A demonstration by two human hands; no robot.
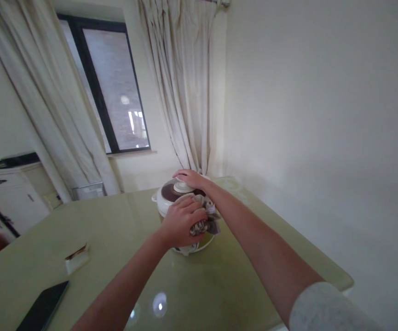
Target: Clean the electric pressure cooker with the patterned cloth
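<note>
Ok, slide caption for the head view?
Left hand holds a patterned cloth at the white pot; right hand on its lid.

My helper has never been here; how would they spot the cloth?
On the green table stands a round white pot with a dark lid. At its near side, the left hand grips a bunched, patterned cloth. Its crumpled folds set it apart from the smooth pot.

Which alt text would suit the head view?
A left hand grips a bunched cloth at the near side of a lidded pot while the right hand rests on its lid. Pot and phone are on a green table.
</note>
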